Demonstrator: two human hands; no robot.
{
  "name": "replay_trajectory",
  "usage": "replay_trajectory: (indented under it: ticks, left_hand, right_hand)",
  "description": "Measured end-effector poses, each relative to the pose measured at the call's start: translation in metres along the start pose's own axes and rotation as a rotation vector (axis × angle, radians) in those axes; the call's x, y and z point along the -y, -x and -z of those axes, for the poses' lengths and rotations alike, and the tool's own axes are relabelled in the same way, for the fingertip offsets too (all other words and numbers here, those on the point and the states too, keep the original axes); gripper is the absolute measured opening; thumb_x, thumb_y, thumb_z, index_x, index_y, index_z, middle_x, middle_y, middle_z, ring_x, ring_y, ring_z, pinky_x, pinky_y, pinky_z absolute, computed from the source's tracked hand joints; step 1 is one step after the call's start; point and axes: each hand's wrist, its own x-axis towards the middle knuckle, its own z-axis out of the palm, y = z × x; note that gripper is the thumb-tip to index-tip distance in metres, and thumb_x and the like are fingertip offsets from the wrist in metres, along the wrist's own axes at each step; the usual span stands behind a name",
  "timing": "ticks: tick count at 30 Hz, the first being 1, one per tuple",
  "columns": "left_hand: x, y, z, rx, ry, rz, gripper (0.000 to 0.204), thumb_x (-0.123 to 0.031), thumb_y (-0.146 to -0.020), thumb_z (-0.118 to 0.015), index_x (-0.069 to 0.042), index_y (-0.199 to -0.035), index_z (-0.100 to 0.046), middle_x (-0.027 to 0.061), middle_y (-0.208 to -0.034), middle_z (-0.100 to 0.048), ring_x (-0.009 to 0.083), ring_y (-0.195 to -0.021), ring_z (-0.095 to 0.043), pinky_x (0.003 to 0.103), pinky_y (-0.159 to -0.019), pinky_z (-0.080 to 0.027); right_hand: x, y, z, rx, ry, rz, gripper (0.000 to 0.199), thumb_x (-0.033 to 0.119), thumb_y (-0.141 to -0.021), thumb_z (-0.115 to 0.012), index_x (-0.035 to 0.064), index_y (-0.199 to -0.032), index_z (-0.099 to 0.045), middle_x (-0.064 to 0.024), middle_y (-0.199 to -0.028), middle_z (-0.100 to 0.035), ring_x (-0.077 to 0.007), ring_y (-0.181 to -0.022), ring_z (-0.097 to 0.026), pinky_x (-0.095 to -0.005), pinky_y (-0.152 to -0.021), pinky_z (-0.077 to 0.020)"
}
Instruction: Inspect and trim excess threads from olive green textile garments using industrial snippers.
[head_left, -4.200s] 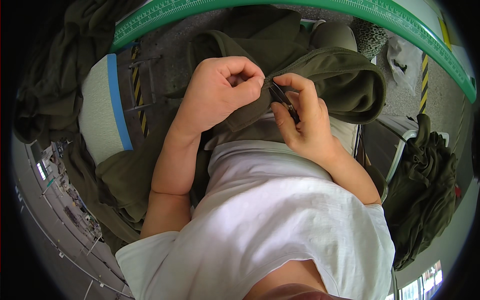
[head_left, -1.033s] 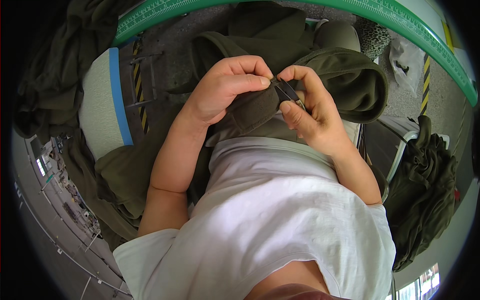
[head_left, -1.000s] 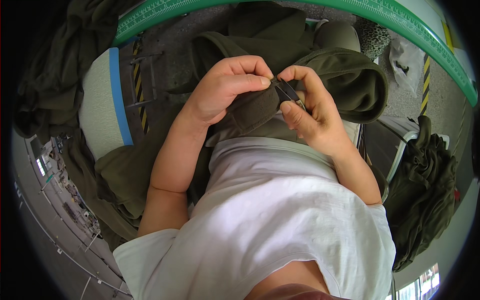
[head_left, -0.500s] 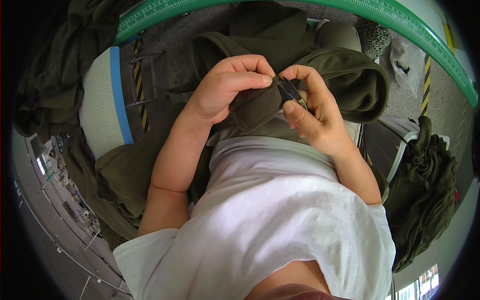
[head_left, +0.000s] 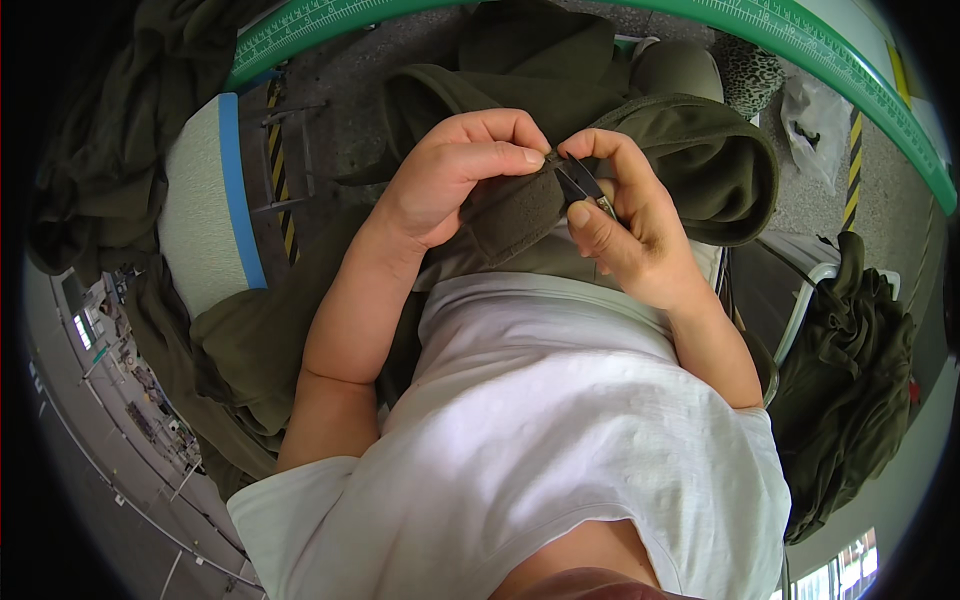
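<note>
Grey floor [head_left: 806, 212] shows between the olive garment [head_left: 695, 165] and green ruled strip [head_left: 820, 48].

You wear a loose white T-shirt [head_left: 590, 390], its soft cloth creased across your front and patched with light and grey shadow. Its round neckline [head_left: 580, 527] has a narrow stitched band, the short left sleeve [head_left: 285, 505] flares wide above your elbow, and the hem [head_left: 540, 285] gathers in folds; your forearms [head_left: 350, 310] and hands [head_left: 425, 195] are bare
</note>
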Motion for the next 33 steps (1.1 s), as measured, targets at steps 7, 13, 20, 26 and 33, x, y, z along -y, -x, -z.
replay_trajectory:
  ticks: [7,13,20,26,33]
  left_hand:
    - [0.0003,0.0000,0.0005,-0.007,-0.008,0.007,0.008,-0.008,-0.085,-0.058,-0.003,-0.087,-0.063,-0.0024,-0.080,-0.060,0.0032,-0.074,-0.053,0.018,-0.068,-0.041]
    - [0.0025,-0.0006,-0.0002,-0.023,-0.008,0.005,0.008,-0.008,-0.085,-0.058,-0.003,-0.087,-0.063,-0.0033,-0.079,-0.060,0.0027,-0.074,-0.052,0.018,-0.068,-0.041]
    - [0.0053,-0.0015,0.0018,-0.029,-0.015,-0.005,0.008,-0.009,-0.085,-0.058,-0.004,-0.086,-0.063,-0.0040,-0.078,-0.059,0.0023,-0.073,-0.052,0.018,-0.068,-0.041]
    - [0.0019,-0.0006,-0.0029,-0.022,0.034,0.018,0.009,-0.010,-0.086,-0.058,-0.003,-0.085,-0.063,-0.0027,-0.078,-0.061,0.0024,-0.070,-0.052,0.018,-0.065,-0.041]
    - [0.0050,-0.0002,-0.0019,0.002,-0.023,-0.045,0.009,-0.010,-0.087,-0.057,-0.003,-0.086,-0.063,-0.0019,-0.079,-0.062,0.0022,-0.070,-0.053,0.018,-0.064,-0.042]
  right_hand:
    - [0.0002,-0.0006,0.0009,0.003,0.017,0.003,0.043,0.017,-0.091,-0.059,0.0045,-0.127,-0.039,0.0038,-0.071,-0.052,-0.0012,-0.060,-0.046,-0.0143,-0.048,-0.0342]
    - [-0.0006,-0.0005,0.0007,0.005,0.004,0.006,0.042,0.016,-0.092,-0.058,0.0045,-0.127,-0.039,0.0033,-0.071,-0.052,-0.0012,-0.059,-0.046,-0.0143,-0.048,-0.0339]
    - [-0.0031,-0.0007,0.0014,0.018,-0.025,0.014,0.041,0.015,-0.093,-0.056,0.0048,-0.128,-0.038,0.0020,-0.069,-0.053,-0.0014,-0.056,-0.045,-0.0145,-0.047,-0.0335]
    - [-0.0025,-0.0001,0.0009,0.022,-0.058,-0.011,0.040,0.014,-0.093,-0.055,0.0045,-0.128,-0.037,0.0018,-0.069,-0.052,-0.0016,-0.057,-0.045,-0.0151,-0.047,-0.0341]
    - [-0.0059,0.0012,-0.0007,0.014,-0.034,0.009,0.041,0.014,-0.093,-0.055,0.0049,-0.129,-0.037,0.0021,-0.072,-0.052,-0.0020,-0.061,-0.047,-0.0153,-0.048,-0.0350]
